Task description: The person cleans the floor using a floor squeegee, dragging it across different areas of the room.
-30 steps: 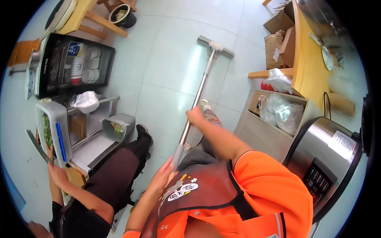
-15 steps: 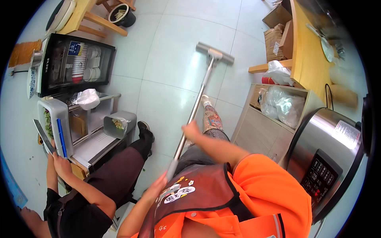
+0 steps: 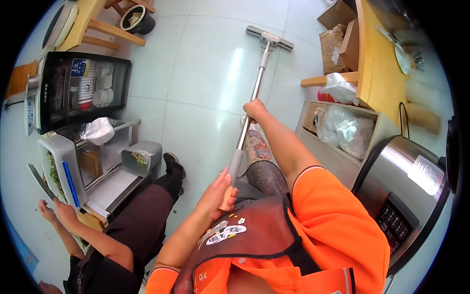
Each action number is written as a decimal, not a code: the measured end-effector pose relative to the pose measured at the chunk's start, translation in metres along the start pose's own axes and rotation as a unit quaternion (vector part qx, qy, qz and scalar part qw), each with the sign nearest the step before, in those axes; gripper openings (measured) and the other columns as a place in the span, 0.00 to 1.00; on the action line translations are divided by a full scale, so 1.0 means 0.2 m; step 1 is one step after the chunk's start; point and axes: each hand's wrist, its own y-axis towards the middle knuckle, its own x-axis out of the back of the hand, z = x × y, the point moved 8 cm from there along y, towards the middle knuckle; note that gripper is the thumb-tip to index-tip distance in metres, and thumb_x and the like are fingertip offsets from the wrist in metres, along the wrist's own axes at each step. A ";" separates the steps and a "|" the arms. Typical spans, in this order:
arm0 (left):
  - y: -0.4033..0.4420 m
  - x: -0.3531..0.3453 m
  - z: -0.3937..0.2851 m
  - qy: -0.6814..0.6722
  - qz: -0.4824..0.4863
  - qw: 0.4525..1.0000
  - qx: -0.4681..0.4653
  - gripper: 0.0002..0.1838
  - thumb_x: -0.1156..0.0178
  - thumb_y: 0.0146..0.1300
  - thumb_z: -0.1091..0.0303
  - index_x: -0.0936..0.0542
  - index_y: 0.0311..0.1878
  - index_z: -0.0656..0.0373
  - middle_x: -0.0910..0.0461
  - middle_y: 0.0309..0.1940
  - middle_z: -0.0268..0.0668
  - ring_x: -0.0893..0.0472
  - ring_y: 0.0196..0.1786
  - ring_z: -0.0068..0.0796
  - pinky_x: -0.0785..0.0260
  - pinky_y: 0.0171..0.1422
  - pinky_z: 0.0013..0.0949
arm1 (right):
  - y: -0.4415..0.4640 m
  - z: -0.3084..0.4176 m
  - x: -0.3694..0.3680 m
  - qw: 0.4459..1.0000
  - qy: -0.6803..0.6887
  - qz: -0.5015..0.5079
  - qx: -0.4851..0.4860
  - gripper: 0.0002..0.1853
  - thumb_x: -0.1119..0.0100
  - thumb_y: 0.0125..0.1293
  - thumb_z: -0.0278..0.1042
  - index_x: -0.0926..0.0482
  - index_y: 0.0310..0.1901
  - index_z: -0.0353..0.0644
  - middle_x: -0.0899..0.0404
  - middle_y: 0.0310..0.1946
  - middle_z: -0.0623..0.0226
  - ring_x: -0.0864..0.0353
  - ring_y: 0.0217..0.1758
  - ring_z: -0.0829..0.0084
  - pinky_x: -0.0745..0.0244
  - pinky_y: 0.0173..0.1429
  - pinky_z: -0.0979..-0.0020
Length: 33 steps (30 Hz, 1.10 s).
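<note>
A sponge mop with a metal pole slants across the floor away from me. Its wide grey head rests on the tiles at the far end. My right hand is closed round the metal pole about midway, arm stretched forward. Close to my apron, my left hand wraps round the end of the handle, by the grey grip. Below the pole are my patterned trouser leg and my brown apron.
At left a co-worker holds a broad-bladed knife beside a tub of greens. A grey bin and a glass-door cabinet stand there. Right are a wooden table, cardboard boxes, a low cabinet and a steel cooker.
The mop head has slid forward across the floor. Both my hands have moved forward with the pole, the right reaching further out. The co-worker's hands have shifted slightly, one now apart from the other.
</note>
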 end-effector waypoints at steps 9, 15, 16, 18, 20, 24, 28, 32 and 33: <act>-0.78 0.76 0.50 0.259 -0.159 0.951 -0.063 0.29 0.51 0.69 0.57 0.44 0.71 0.48 0.24 0.41 0.37 0.24 0.35 0.20 0.29 0.38 0.22 | -0.95 -0.41 -1.10 0.999 0.024 -0.005 0.021 0.29 0.43 0.52 0.37 0.38 0.45 0.16 0.23 0.31 0.38 0.20 0.43 0.50 0.26 0.48 0.52; -0.59 0.65 0.38 0.365 -0.158 0.912 -0.095 0.28 0.52 0.69 0.58 0.44 0.70 0.49 0.23 0.39 0.37 0.23 0.33 0.21 0.29 0.36 0.24 | -0.67 -0.30 -0.77 0.991 0.124 -0.011 -0.058 0.20 0.45 0.52 0.30 0.37 0.39 0.21 0.23 0.25 0.45 0.19 0.24 0.55 0.22 0.28 0.60; -0.47 0.60 0.33 0.380 -0.147 0.907 -0.110 0.28 0.52 0.69 0.58 0.44 0.70 0.50 0.23 0.39 0.37 0.23 0.33 0.21 0.29 0.36 0.24 | -0.58 -0.26 -0.66 0.989 0.137 -0.048 -0.039 0.19 0.45 0.52 0.29 0.37 0.39 0.22 0.23 0.23 0.47 0.19 0.23 0.56 0.22 0.27 0.61; -0.21 0.46 0.18 0.407 -0.118 0.893 -0.151 0.28 0.52 0.69 0.58 0.44 0.70 0.50 0.23 0.38 0.37 0.22 0.33 0.21 0.29 0.36 0.25 | -0.42 -0.13 -0.37 0.977 0.203 -0.067 -0.021 0.16 0.46 0.53 0.28 0.37 0.37 0.23 0.24 0.22 0.50 0.20 0.21 0.60 0.23 0.26 0.62; 0.07 0.25 -0.03 0.415 -0.071 0.881 -0.216 0.28 0.52 0.69 0.58 0.43 0.70 0.51 0.23 0.37 0.37 0.22 0.32 0.22 0.29 0.35 0.25 | -0.24 0.02 -0.06 0.966 0.242 -0.092 -0.005 0.14 0.47 0.55 0.27 0.36 0.36 0.24 0.25 0.21 0.52 0.20 0.19 0.62 0.24 0.25 0.63; 0.48 -0.30 -0.57 0.212 -0.054 0.965 -0.143 0.27 0.53 0.68 0.55 0.41 0.68 0.52 0.32 0.19 0.32 0.34 0.13 0.20 0.42 0.13 0.27 | 0.49 0.10 0.47 0.973 0.112 -0.201 0.034 0.15 0.46 0.58 0.36 0.29 0.26 0.28 0.23 0.19 0.54 0.18 0.22 0.61 0.23 0.27 0.62; 0.82 -0.59 -0.97 0.124 0.015 0.982 -0.140 0.15 0.53 0.68 0.54 0.33 0.49 0.54 0.32 0.20 0.31 0.34 0.14 0.20 0.41 0.14 0.26 | 1.05 0.28 0.85 0.975 -0.045 -0.184 0.117 0.17 0.47 0.57 0.38 0.25 0.23 0.28 0.23 0.20 0.46 0.22 0.17 0.56 0.26 0.23 0.57; 0.77 -0.51 -0.79 0.105 0.002 0.989 -0.101 0.12 0.54 0.68 0.54 0.34 0.39 0.53 0.32 0.21 0.31 0.34 0.14 0.20 0.41 0.13 0.26 | 0.92 0.29 0.78 0.986 -0.121 -0.112 0.004 0.11 0.42 0.50 0.32 0.21 0.23 0.30 0.23 0.18 0.49 0.22 0.18 0.59 0.25 0.23 0.61; 0.73 -0.41 -0.67 0.090 -0.011 0.993 -0.074 0.12 0.54 0.68 0.54 0.34 0.42 0.53 0.32 0.20 0.30 0.34 0.14 0.19 0.42 0.13 0.25 | 0.93 0.26 0.68 0.961 -0.255 -0.093 0.052 0.08 0.37 0.44 0.30 0.19 0.22 0.34 0.22 0.18 0.52 0.21 0.19 0.59 0.24 0.25 0.63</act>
